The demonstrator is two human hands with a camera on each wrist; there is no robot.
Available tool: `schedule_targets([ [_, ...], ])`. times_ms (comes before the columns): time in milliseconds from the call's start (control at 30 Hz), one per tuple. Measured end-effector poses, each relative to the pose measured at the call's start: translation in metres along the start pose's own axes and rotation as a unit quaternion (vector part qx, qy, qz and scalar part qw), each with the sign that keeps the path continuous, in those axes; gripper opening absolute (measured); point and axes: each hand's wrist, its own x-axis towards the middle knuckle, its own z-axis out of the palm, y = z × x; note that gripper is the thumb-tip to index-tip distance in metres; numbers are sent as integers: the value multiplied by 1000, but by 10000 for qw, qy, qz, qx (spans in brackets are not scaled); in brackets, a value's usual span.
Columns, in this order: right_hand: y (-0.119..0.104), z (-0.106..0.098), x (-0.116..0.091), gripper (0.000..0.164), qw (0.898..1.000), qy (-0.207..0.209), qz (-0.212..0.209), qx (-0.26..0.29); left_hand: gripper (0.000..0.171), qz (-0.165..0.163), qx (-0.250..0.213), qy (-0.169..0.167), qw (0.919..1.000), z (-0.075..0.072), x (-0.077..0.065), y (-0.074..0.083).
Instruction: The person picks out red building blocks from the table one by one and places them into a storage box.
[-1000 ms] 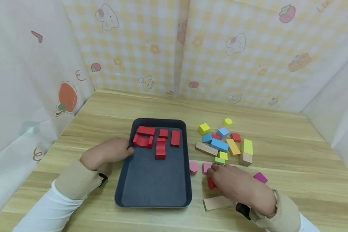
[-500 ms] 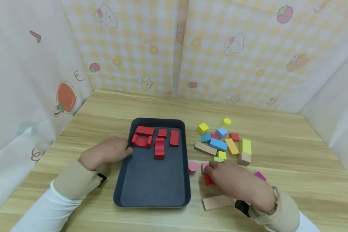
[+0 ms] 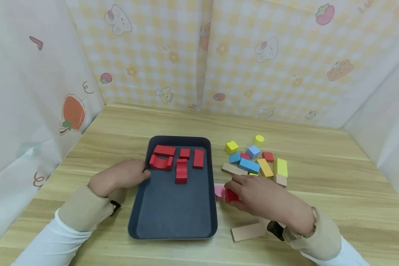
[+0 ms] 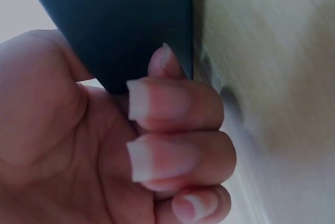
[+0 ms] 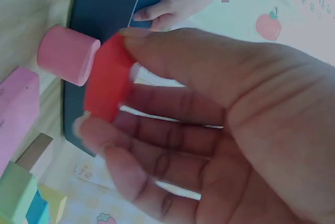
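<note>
Red block (image 3: 231, 195) pinched in right hand (image 3: 259, 194), partly covered, left hand (image 3: 121, 174) gripping dark tray (image 3: 176, 210)

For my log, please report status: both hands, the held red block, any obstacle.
Left hand grips tray. Right hand pinches red block. Pink cylinder between block and tray, possibly in the way.

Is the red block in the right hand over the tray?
No, in the head view the red block in the right hand is outside the tray, beyond its right rim.
</note>
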Motion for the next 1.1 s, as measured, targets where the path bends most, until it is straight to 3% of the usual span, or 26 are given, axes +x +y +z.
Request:
schedule_targets([
  [200, 5, -3, 12, 33, 9994, 205, -255, 145, 31, 15, -32, 75, 10000, 1, 0, 0],
  [667, 7, -10, 46, 34, 9992, 224, -317, 81, 31, -5, -110, 121, 9999, 3, 0, 1],
  [1100, 5, -5, 76, 35, 9996, -86, -228, 169, 31, 0, 6, 113, 9999, 0, -2, 3],
])
